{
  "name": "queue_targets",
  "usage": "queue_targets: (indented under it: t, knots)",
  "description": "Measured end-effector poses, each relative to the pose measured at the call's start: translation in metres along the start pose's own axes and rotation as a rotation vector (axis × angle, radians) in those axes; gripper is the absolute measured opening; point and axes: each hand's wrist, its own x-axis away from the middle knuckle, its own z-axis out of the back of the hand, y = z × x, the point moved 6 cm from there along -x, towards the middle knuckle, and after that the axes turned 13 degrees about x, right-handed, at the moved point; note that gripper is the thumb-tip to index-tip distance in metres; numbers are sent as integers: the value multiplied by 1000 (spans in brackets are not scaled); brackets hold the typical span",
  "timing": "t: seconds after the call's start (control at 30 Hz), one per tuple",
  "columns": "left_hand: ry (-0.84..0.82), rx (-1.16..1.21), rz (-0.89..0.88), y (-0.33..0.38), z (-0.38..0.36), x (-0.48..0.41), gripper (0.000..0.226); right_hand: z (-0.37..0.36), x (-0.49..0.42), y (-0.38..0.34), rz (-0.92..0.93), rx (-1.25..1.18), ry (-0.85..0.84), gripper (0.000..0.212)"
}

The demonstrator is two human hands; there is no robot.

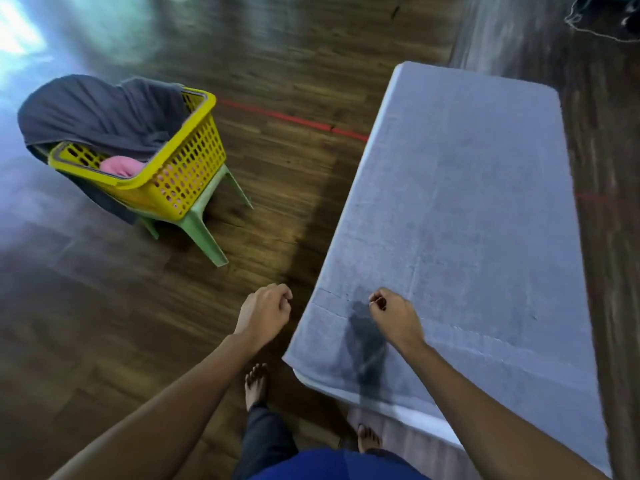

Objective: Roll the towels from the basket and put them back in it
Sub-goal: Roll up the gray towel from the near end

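Head | right hand curled over grey towel | basket well left

- Dark wood plank floor, glossy, running across the whole room.
- Strong pale glare on the floor at the far left.
- Red tape line lies across the planks.
- Pale green plastic stool stands on the floor, left of the tabletop, which shows a white near edge.
- Blurred dark shapes lie in the far right corner.

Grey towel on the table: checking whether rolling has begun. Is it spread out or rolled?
Spread out. The towel lies flat across the table, with no rolled end showing.
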Motion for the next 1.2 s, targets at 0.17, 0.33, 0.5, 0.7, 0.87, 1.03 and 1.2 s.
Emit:
queue_targets:
  t: [0.17, 0.33, 0.5, 0.7, 0.87, 1.03, 1.2]
  knots:
    - [-73, -28, -62, -45, 74, -82, 17, -13, -54, -99, -28, -2, 0, 15]
    - [-157, -84, -132, -62, 138, -170, 19, -8, -98, -180, -110, -122, 54, 10]
    - [-203, -92, -269, -51, 170, -252, 19, 5, -145, -227, -206, -192, 70, 12]
    - [-318, -79, -388, -21, 156, -367, 19, 33, -219, -226, -372, -280, 196, 13]
    - [-415, -130, -469, 22, 129, -462, 23, 59, -296, -200, -496, -338, 275, 12]
    - [-537, -185, -576, 77, 97, -580, 23, 98, -385, -167, -666, -421, 349, 9]
    - [-628, -238, -727, 143, 63, -678, 24, 134, -450, -142, -786, -445, 373, 10]
